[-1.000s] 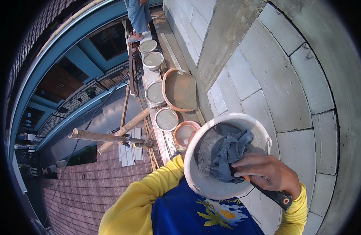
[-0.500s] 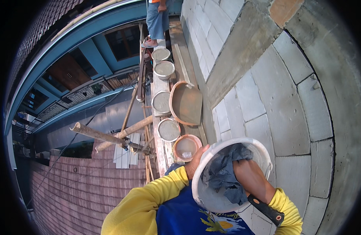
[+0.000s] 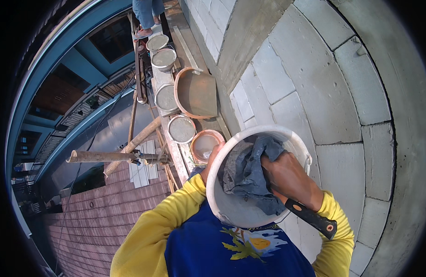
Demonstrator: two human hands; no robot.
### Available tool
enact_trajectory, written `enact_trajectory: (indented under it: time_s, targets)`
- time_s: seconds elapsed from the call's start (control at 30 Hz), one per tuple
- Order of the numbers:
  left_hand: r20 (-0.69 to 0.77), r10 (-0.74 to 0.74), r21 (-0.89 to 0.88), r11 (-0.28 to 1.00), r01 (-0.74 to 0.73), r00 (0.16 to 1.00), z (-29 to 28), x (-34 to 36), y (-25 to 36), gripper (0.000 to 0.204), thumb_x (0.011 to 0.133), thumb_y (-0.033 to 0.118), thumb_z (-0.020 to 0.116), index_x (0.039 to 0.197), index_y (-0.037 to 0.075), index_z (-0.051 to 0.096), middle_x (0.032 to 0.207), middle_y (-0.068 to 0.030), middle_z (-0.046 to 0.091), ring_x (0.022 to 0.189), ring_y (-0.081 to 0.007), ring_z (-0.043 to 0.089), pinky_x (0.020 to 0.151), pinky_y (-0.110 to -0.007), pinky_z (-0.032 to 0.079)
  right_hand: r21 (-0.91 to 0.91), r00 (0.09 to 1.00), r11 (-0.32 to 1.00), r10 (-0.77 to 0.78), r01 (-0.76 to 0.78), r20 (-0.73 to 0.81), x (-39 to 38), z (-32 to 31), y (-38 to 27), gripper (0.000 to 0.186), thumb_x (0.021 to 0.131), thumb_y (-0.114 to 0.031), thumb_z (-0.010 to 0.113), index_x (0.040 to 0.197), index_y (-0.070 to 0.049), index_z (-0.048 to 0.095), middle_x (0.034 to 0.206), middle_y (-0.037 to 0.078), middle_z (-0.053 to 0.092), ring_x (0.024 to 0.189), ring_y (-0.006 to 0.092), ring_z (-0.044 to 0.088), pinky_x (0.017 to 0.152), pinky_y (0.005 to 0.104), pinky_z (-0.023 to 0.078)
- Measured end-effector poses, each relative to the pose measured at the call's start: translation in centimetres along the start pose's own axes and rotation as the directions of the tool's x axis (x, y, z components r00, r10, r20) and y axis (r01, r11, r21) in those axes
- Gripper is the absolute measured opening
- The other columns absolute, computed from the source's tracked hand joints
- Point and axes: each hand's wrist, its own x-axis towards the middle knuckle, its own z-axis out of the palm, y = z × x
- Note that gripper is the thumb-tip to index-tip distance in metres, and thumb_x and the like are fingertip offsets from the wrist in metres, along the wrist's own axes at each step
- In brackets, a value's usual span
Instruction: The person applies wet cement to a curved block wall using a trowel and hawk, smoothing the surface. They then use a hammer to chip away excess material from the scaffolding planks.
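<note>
A whitish, mortar-stained bucket (image 3: 229, 201) is tilted in front of my chest, its mouth facing me. My left hand (image 3: 213, 159) grips the outside of its rim on the left, with most of the fingers hidden. Inside the bucket, my right hand (image 3: 291, 177) is closed on a crumpled dark grey cloth (image 3: 247, 171) against the wall. Under my right wrist, a black tool handle (image 3: 312, 219) with orange marks and a hole in its end sticks out over the rim. The rest of that tool is hidden.
Several mortar-filled buckets (image 3: 181, 129) line the scaffold plank (image 3: 178, 159), beside a large orange-rimmed tub (image 3: 196, 94). A person (image 3: 146, 14) stands at its far end. A block wall (image 3: 323, 92) rises on the right. Bamboo poles (image 3: 99, 157) and a tiled roof (image 3: 97, 217) lie left, below.
My view has shifted, so the plank and buckets sit further left and higher. My right hand has moved up and left inside the bucket with the cloth. The left hand keeps its hold.
</note>
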Motion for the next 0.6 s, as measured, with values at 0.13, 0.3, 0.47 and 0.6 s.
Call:
enact_trajectory:
  time_s: [0.13, 0.3, 0.47, 0.6]
  targets:
    - [0.004, 0.004, -0.002, 1.000, -0.004, 1.000, 0.1, 0.4, 0.0, 0.064, 0.106, 0.057, 0.058, 0.140, 0.003, 0.067, 0.127, -0.0143, 0.075, 0.114, -0.0244, 0.073, 0.105, -0.039, 0.056, 0.164, 0.992, 0.984, 0.088, -0.073, -0.085, -1.3, -3.2, -1.0, 0.017, 0.082, 0.004, 0.077, 0.100, 0.001, 0.076, 0.089, 0.022, 0.074, 0.076, 0.0415, 0.074, 0.070, 0.0439, 0.059]
    - [0.008, -0.002, 0.006, 1.000, 0.002, 1.000, 0.4, 0.4, -0.5, 0.065, 0.106, 0.058, 0.058, 0.142, 0.004, 0.066, 0.129, -0.0143, 0.074, 0.115, -0.0250, 0.072, 0.106, -0.040, 0.056, 0.320, 0.961, 0.939, 0.198, -0.128, -0.195, -3.1, -6.4, -2.0, 0.023, 0.087, 0.007, 0.080, 0.110, 0.002, 0.080, 0.087, 0.015, 0.075, 0.073, 0.0272, 0.075, 0.065, 0.0357, 0.058]
    - [0.013, -0.022, 0.016, 1.000, 0.022, 1.000, 0.7, 0.4, -0.8, 0.067, 0.105, 0.059, 0.059, 0.143, 0.005, 0.065, 0.130, -0.0143, 0.073, 0.116, -0.0256, 0.071, 0.107, -0.041, 0.055, 0.430, 0.930, 0.900, 0.214, -0.069, -0.300, -3.9, -5.6, -1.9, 0.024, 0.085, 0.009, 0.080, 0.109, 0.004, 0.079, 0.090, 0.016, 0.075, 0.079, 0.0279, 0.076, 0.073, 0.0362, 0.060]
    - [0.014, -0.034, 0.022, 0.999, 0.033, 0.999, 0.8, 0.4, -0.9, 0.068, 0.104, 0.060, 0.059, 0.143, 0.005, 0.064, 0.132, -0.0143, 0.073, 0.118, -0.0262, 0.071, 0.107, -0.042, 0.055, 0.400, 0.938, 0.914, 0.193, -0.065, -0.287, -4.3, -5.4, -1.7, 0.026, 0.085, 0.010, 0.080, 0.111, 0.004, 0.078, 0.092, 0.015, 0.077, 0.082, 0.0272, 0.077, 0.074, 0.0352, 0.060]
